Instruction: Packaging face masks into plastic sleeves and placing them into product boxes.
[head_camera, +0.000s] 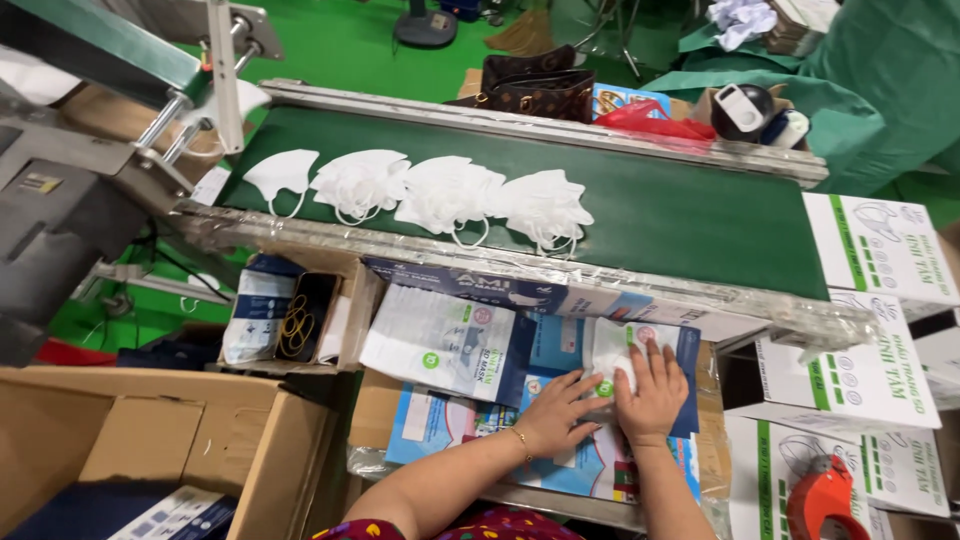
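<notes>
Two bare hands are working below a green conveyor belt (680, 215), and things are lying all around them. At nine o'clock from the hands an open brown carton (150, 440) is sitting with a dark box inside it, and just past it, at about ten o'clock, a small cardboard tray (355, 310) is holding flat packets and a bunch of yellow rubber bands (297, 328). Up at eleven to twelve o'clock, four white face masks (420, 190) are lying in an overlapping row on the belt. Below the belt a stack of clear mask pouches (450, 345) is resting at a tilt, just left of the hands. The left hand (555, 410), wearing a thin bracelet, is lying flat with its fingers spread loosely, fingertips touching the filled mask pouch (625, 360). The right hand (655, 390) is pressing down on that same pouch with fingers held close together; the pouch is lying on blue printed packets at the middle of the bench. At three o'clock white and green cartons (880, 250) are standing stacked, and at five o'clock an orange tape dispenser (825, 500) is resting on one.
</notes>
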